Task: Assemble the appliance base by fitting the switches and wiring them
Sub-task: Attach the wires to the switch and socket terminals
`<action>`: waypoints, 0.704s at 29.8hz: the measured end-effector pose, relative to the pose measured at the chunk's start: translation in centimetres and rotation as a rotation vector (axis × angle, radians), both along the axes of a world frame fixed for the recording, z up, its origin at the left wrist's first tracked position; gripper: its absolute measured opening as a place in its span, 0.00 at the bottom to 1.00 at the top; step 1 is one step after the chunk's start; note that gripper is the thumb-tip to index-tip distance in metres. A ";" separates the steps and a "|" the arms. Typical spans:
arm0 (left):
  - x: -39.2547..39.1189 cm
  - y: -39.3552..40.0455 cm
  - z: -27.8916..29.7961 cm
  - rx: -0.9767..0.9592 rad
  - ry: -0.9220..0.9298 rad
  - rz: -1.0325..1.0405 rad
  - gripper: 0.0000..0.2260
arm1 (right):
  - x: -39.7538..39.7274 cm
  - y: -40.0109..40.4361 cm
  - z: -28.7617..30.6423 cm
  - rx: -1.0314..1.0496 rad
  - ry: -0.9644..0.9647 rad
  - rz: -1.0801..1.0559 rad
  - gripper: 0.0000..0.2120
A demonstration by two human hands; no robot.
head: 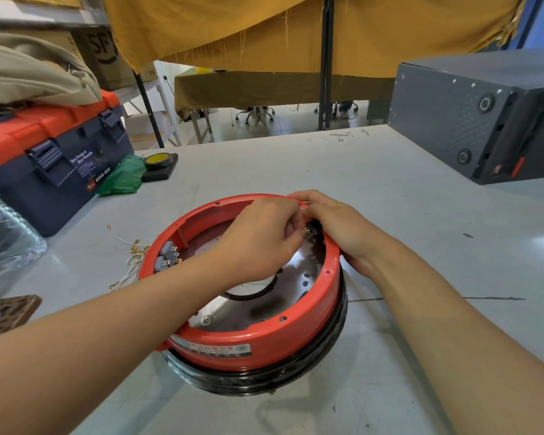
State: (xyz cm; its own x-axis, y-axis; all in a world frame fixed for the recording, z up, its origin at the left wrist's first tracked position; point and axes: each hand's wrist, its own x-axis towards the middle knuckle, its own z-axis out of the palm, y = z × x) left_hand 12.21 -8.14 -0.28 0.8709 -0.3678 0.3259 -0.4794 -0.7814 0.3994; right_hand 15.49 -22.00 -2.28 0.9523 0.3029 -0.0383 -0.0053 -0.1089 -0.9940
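A round red appliance base [264, 346] lies upside down on the grey table, with a black ring under it and a shiny metal plate inside. Two grey switches [167, 257] with brass tabs sit in its left inner wall. A small black switch [314, 230] sits at the far right inner wall. My left hand [264, 237] reaches into the base, its fingers curled and pinching at that black switch's brass terminals. My right hand [336, 227] curls over the red rim from outside, right beside the switch. Loose white wires [129, 262] with brass connectors lie on the table left of the base.
A blue and orange toolbox [54, 152] stands at the left with beige cloth on top. Near it lie a green bag [123, 178], a tape roll [157, 160], a clear water bottle [4, 227] and a brown perforated block [7, 312]. A dark grey machine case [471, 114] occupies the far right.
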 end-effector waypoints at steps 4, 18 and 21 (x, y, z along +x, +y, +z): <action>0.0 0.0 -0.1 0.005 -0.016 -0.006 0.04 | 0.0 0.0 0.0 -0.010 -0.007 0.003 0.16; -0.1 2.4 1.9 -0.100 0.096 0.010 0.04 | 0.0 -0.6 0.4 -0.112 -0.082 0.006 0.15; -0.5 4.3 2.2 -0.165 0.110 0.080 0.03 | 0.1 -0.8 0.5 -0.132 -0.087 -0.007 0.14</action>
